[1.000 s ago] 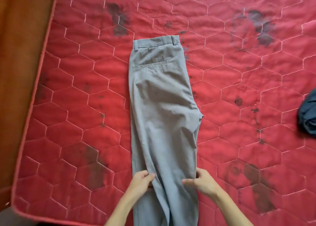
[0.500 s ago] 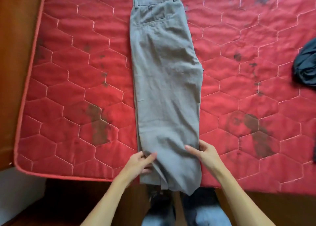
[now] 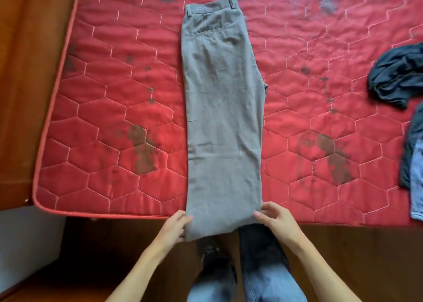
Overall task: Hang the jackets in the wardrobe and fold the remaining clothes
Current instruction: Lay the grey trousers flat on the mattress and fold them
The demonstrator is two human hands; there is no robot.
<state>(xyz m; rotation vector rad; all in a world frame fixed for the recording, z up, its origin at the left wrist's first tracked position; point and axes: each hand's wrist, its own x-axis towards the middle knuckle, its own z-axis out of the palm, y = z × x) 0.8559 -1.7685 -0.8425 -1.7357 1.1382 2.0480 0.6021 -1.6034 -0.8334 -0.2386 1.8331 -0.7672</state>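
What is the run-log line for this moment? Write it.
stage: folding | grey fabric trousers: halved lengthwise, flat on red quilted mattress, hem over near edge | left hand: holds hem | right hand: holds hem

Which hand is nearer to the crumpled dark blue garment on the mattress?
Right. The right hand holds the hem of the grey trousers on the side toward the dark blue garment; the left hand holds the far side.

Trousers [image 3: 223,109] on mattress [image 3: 109,123], clothes [image 3: 398,75] right
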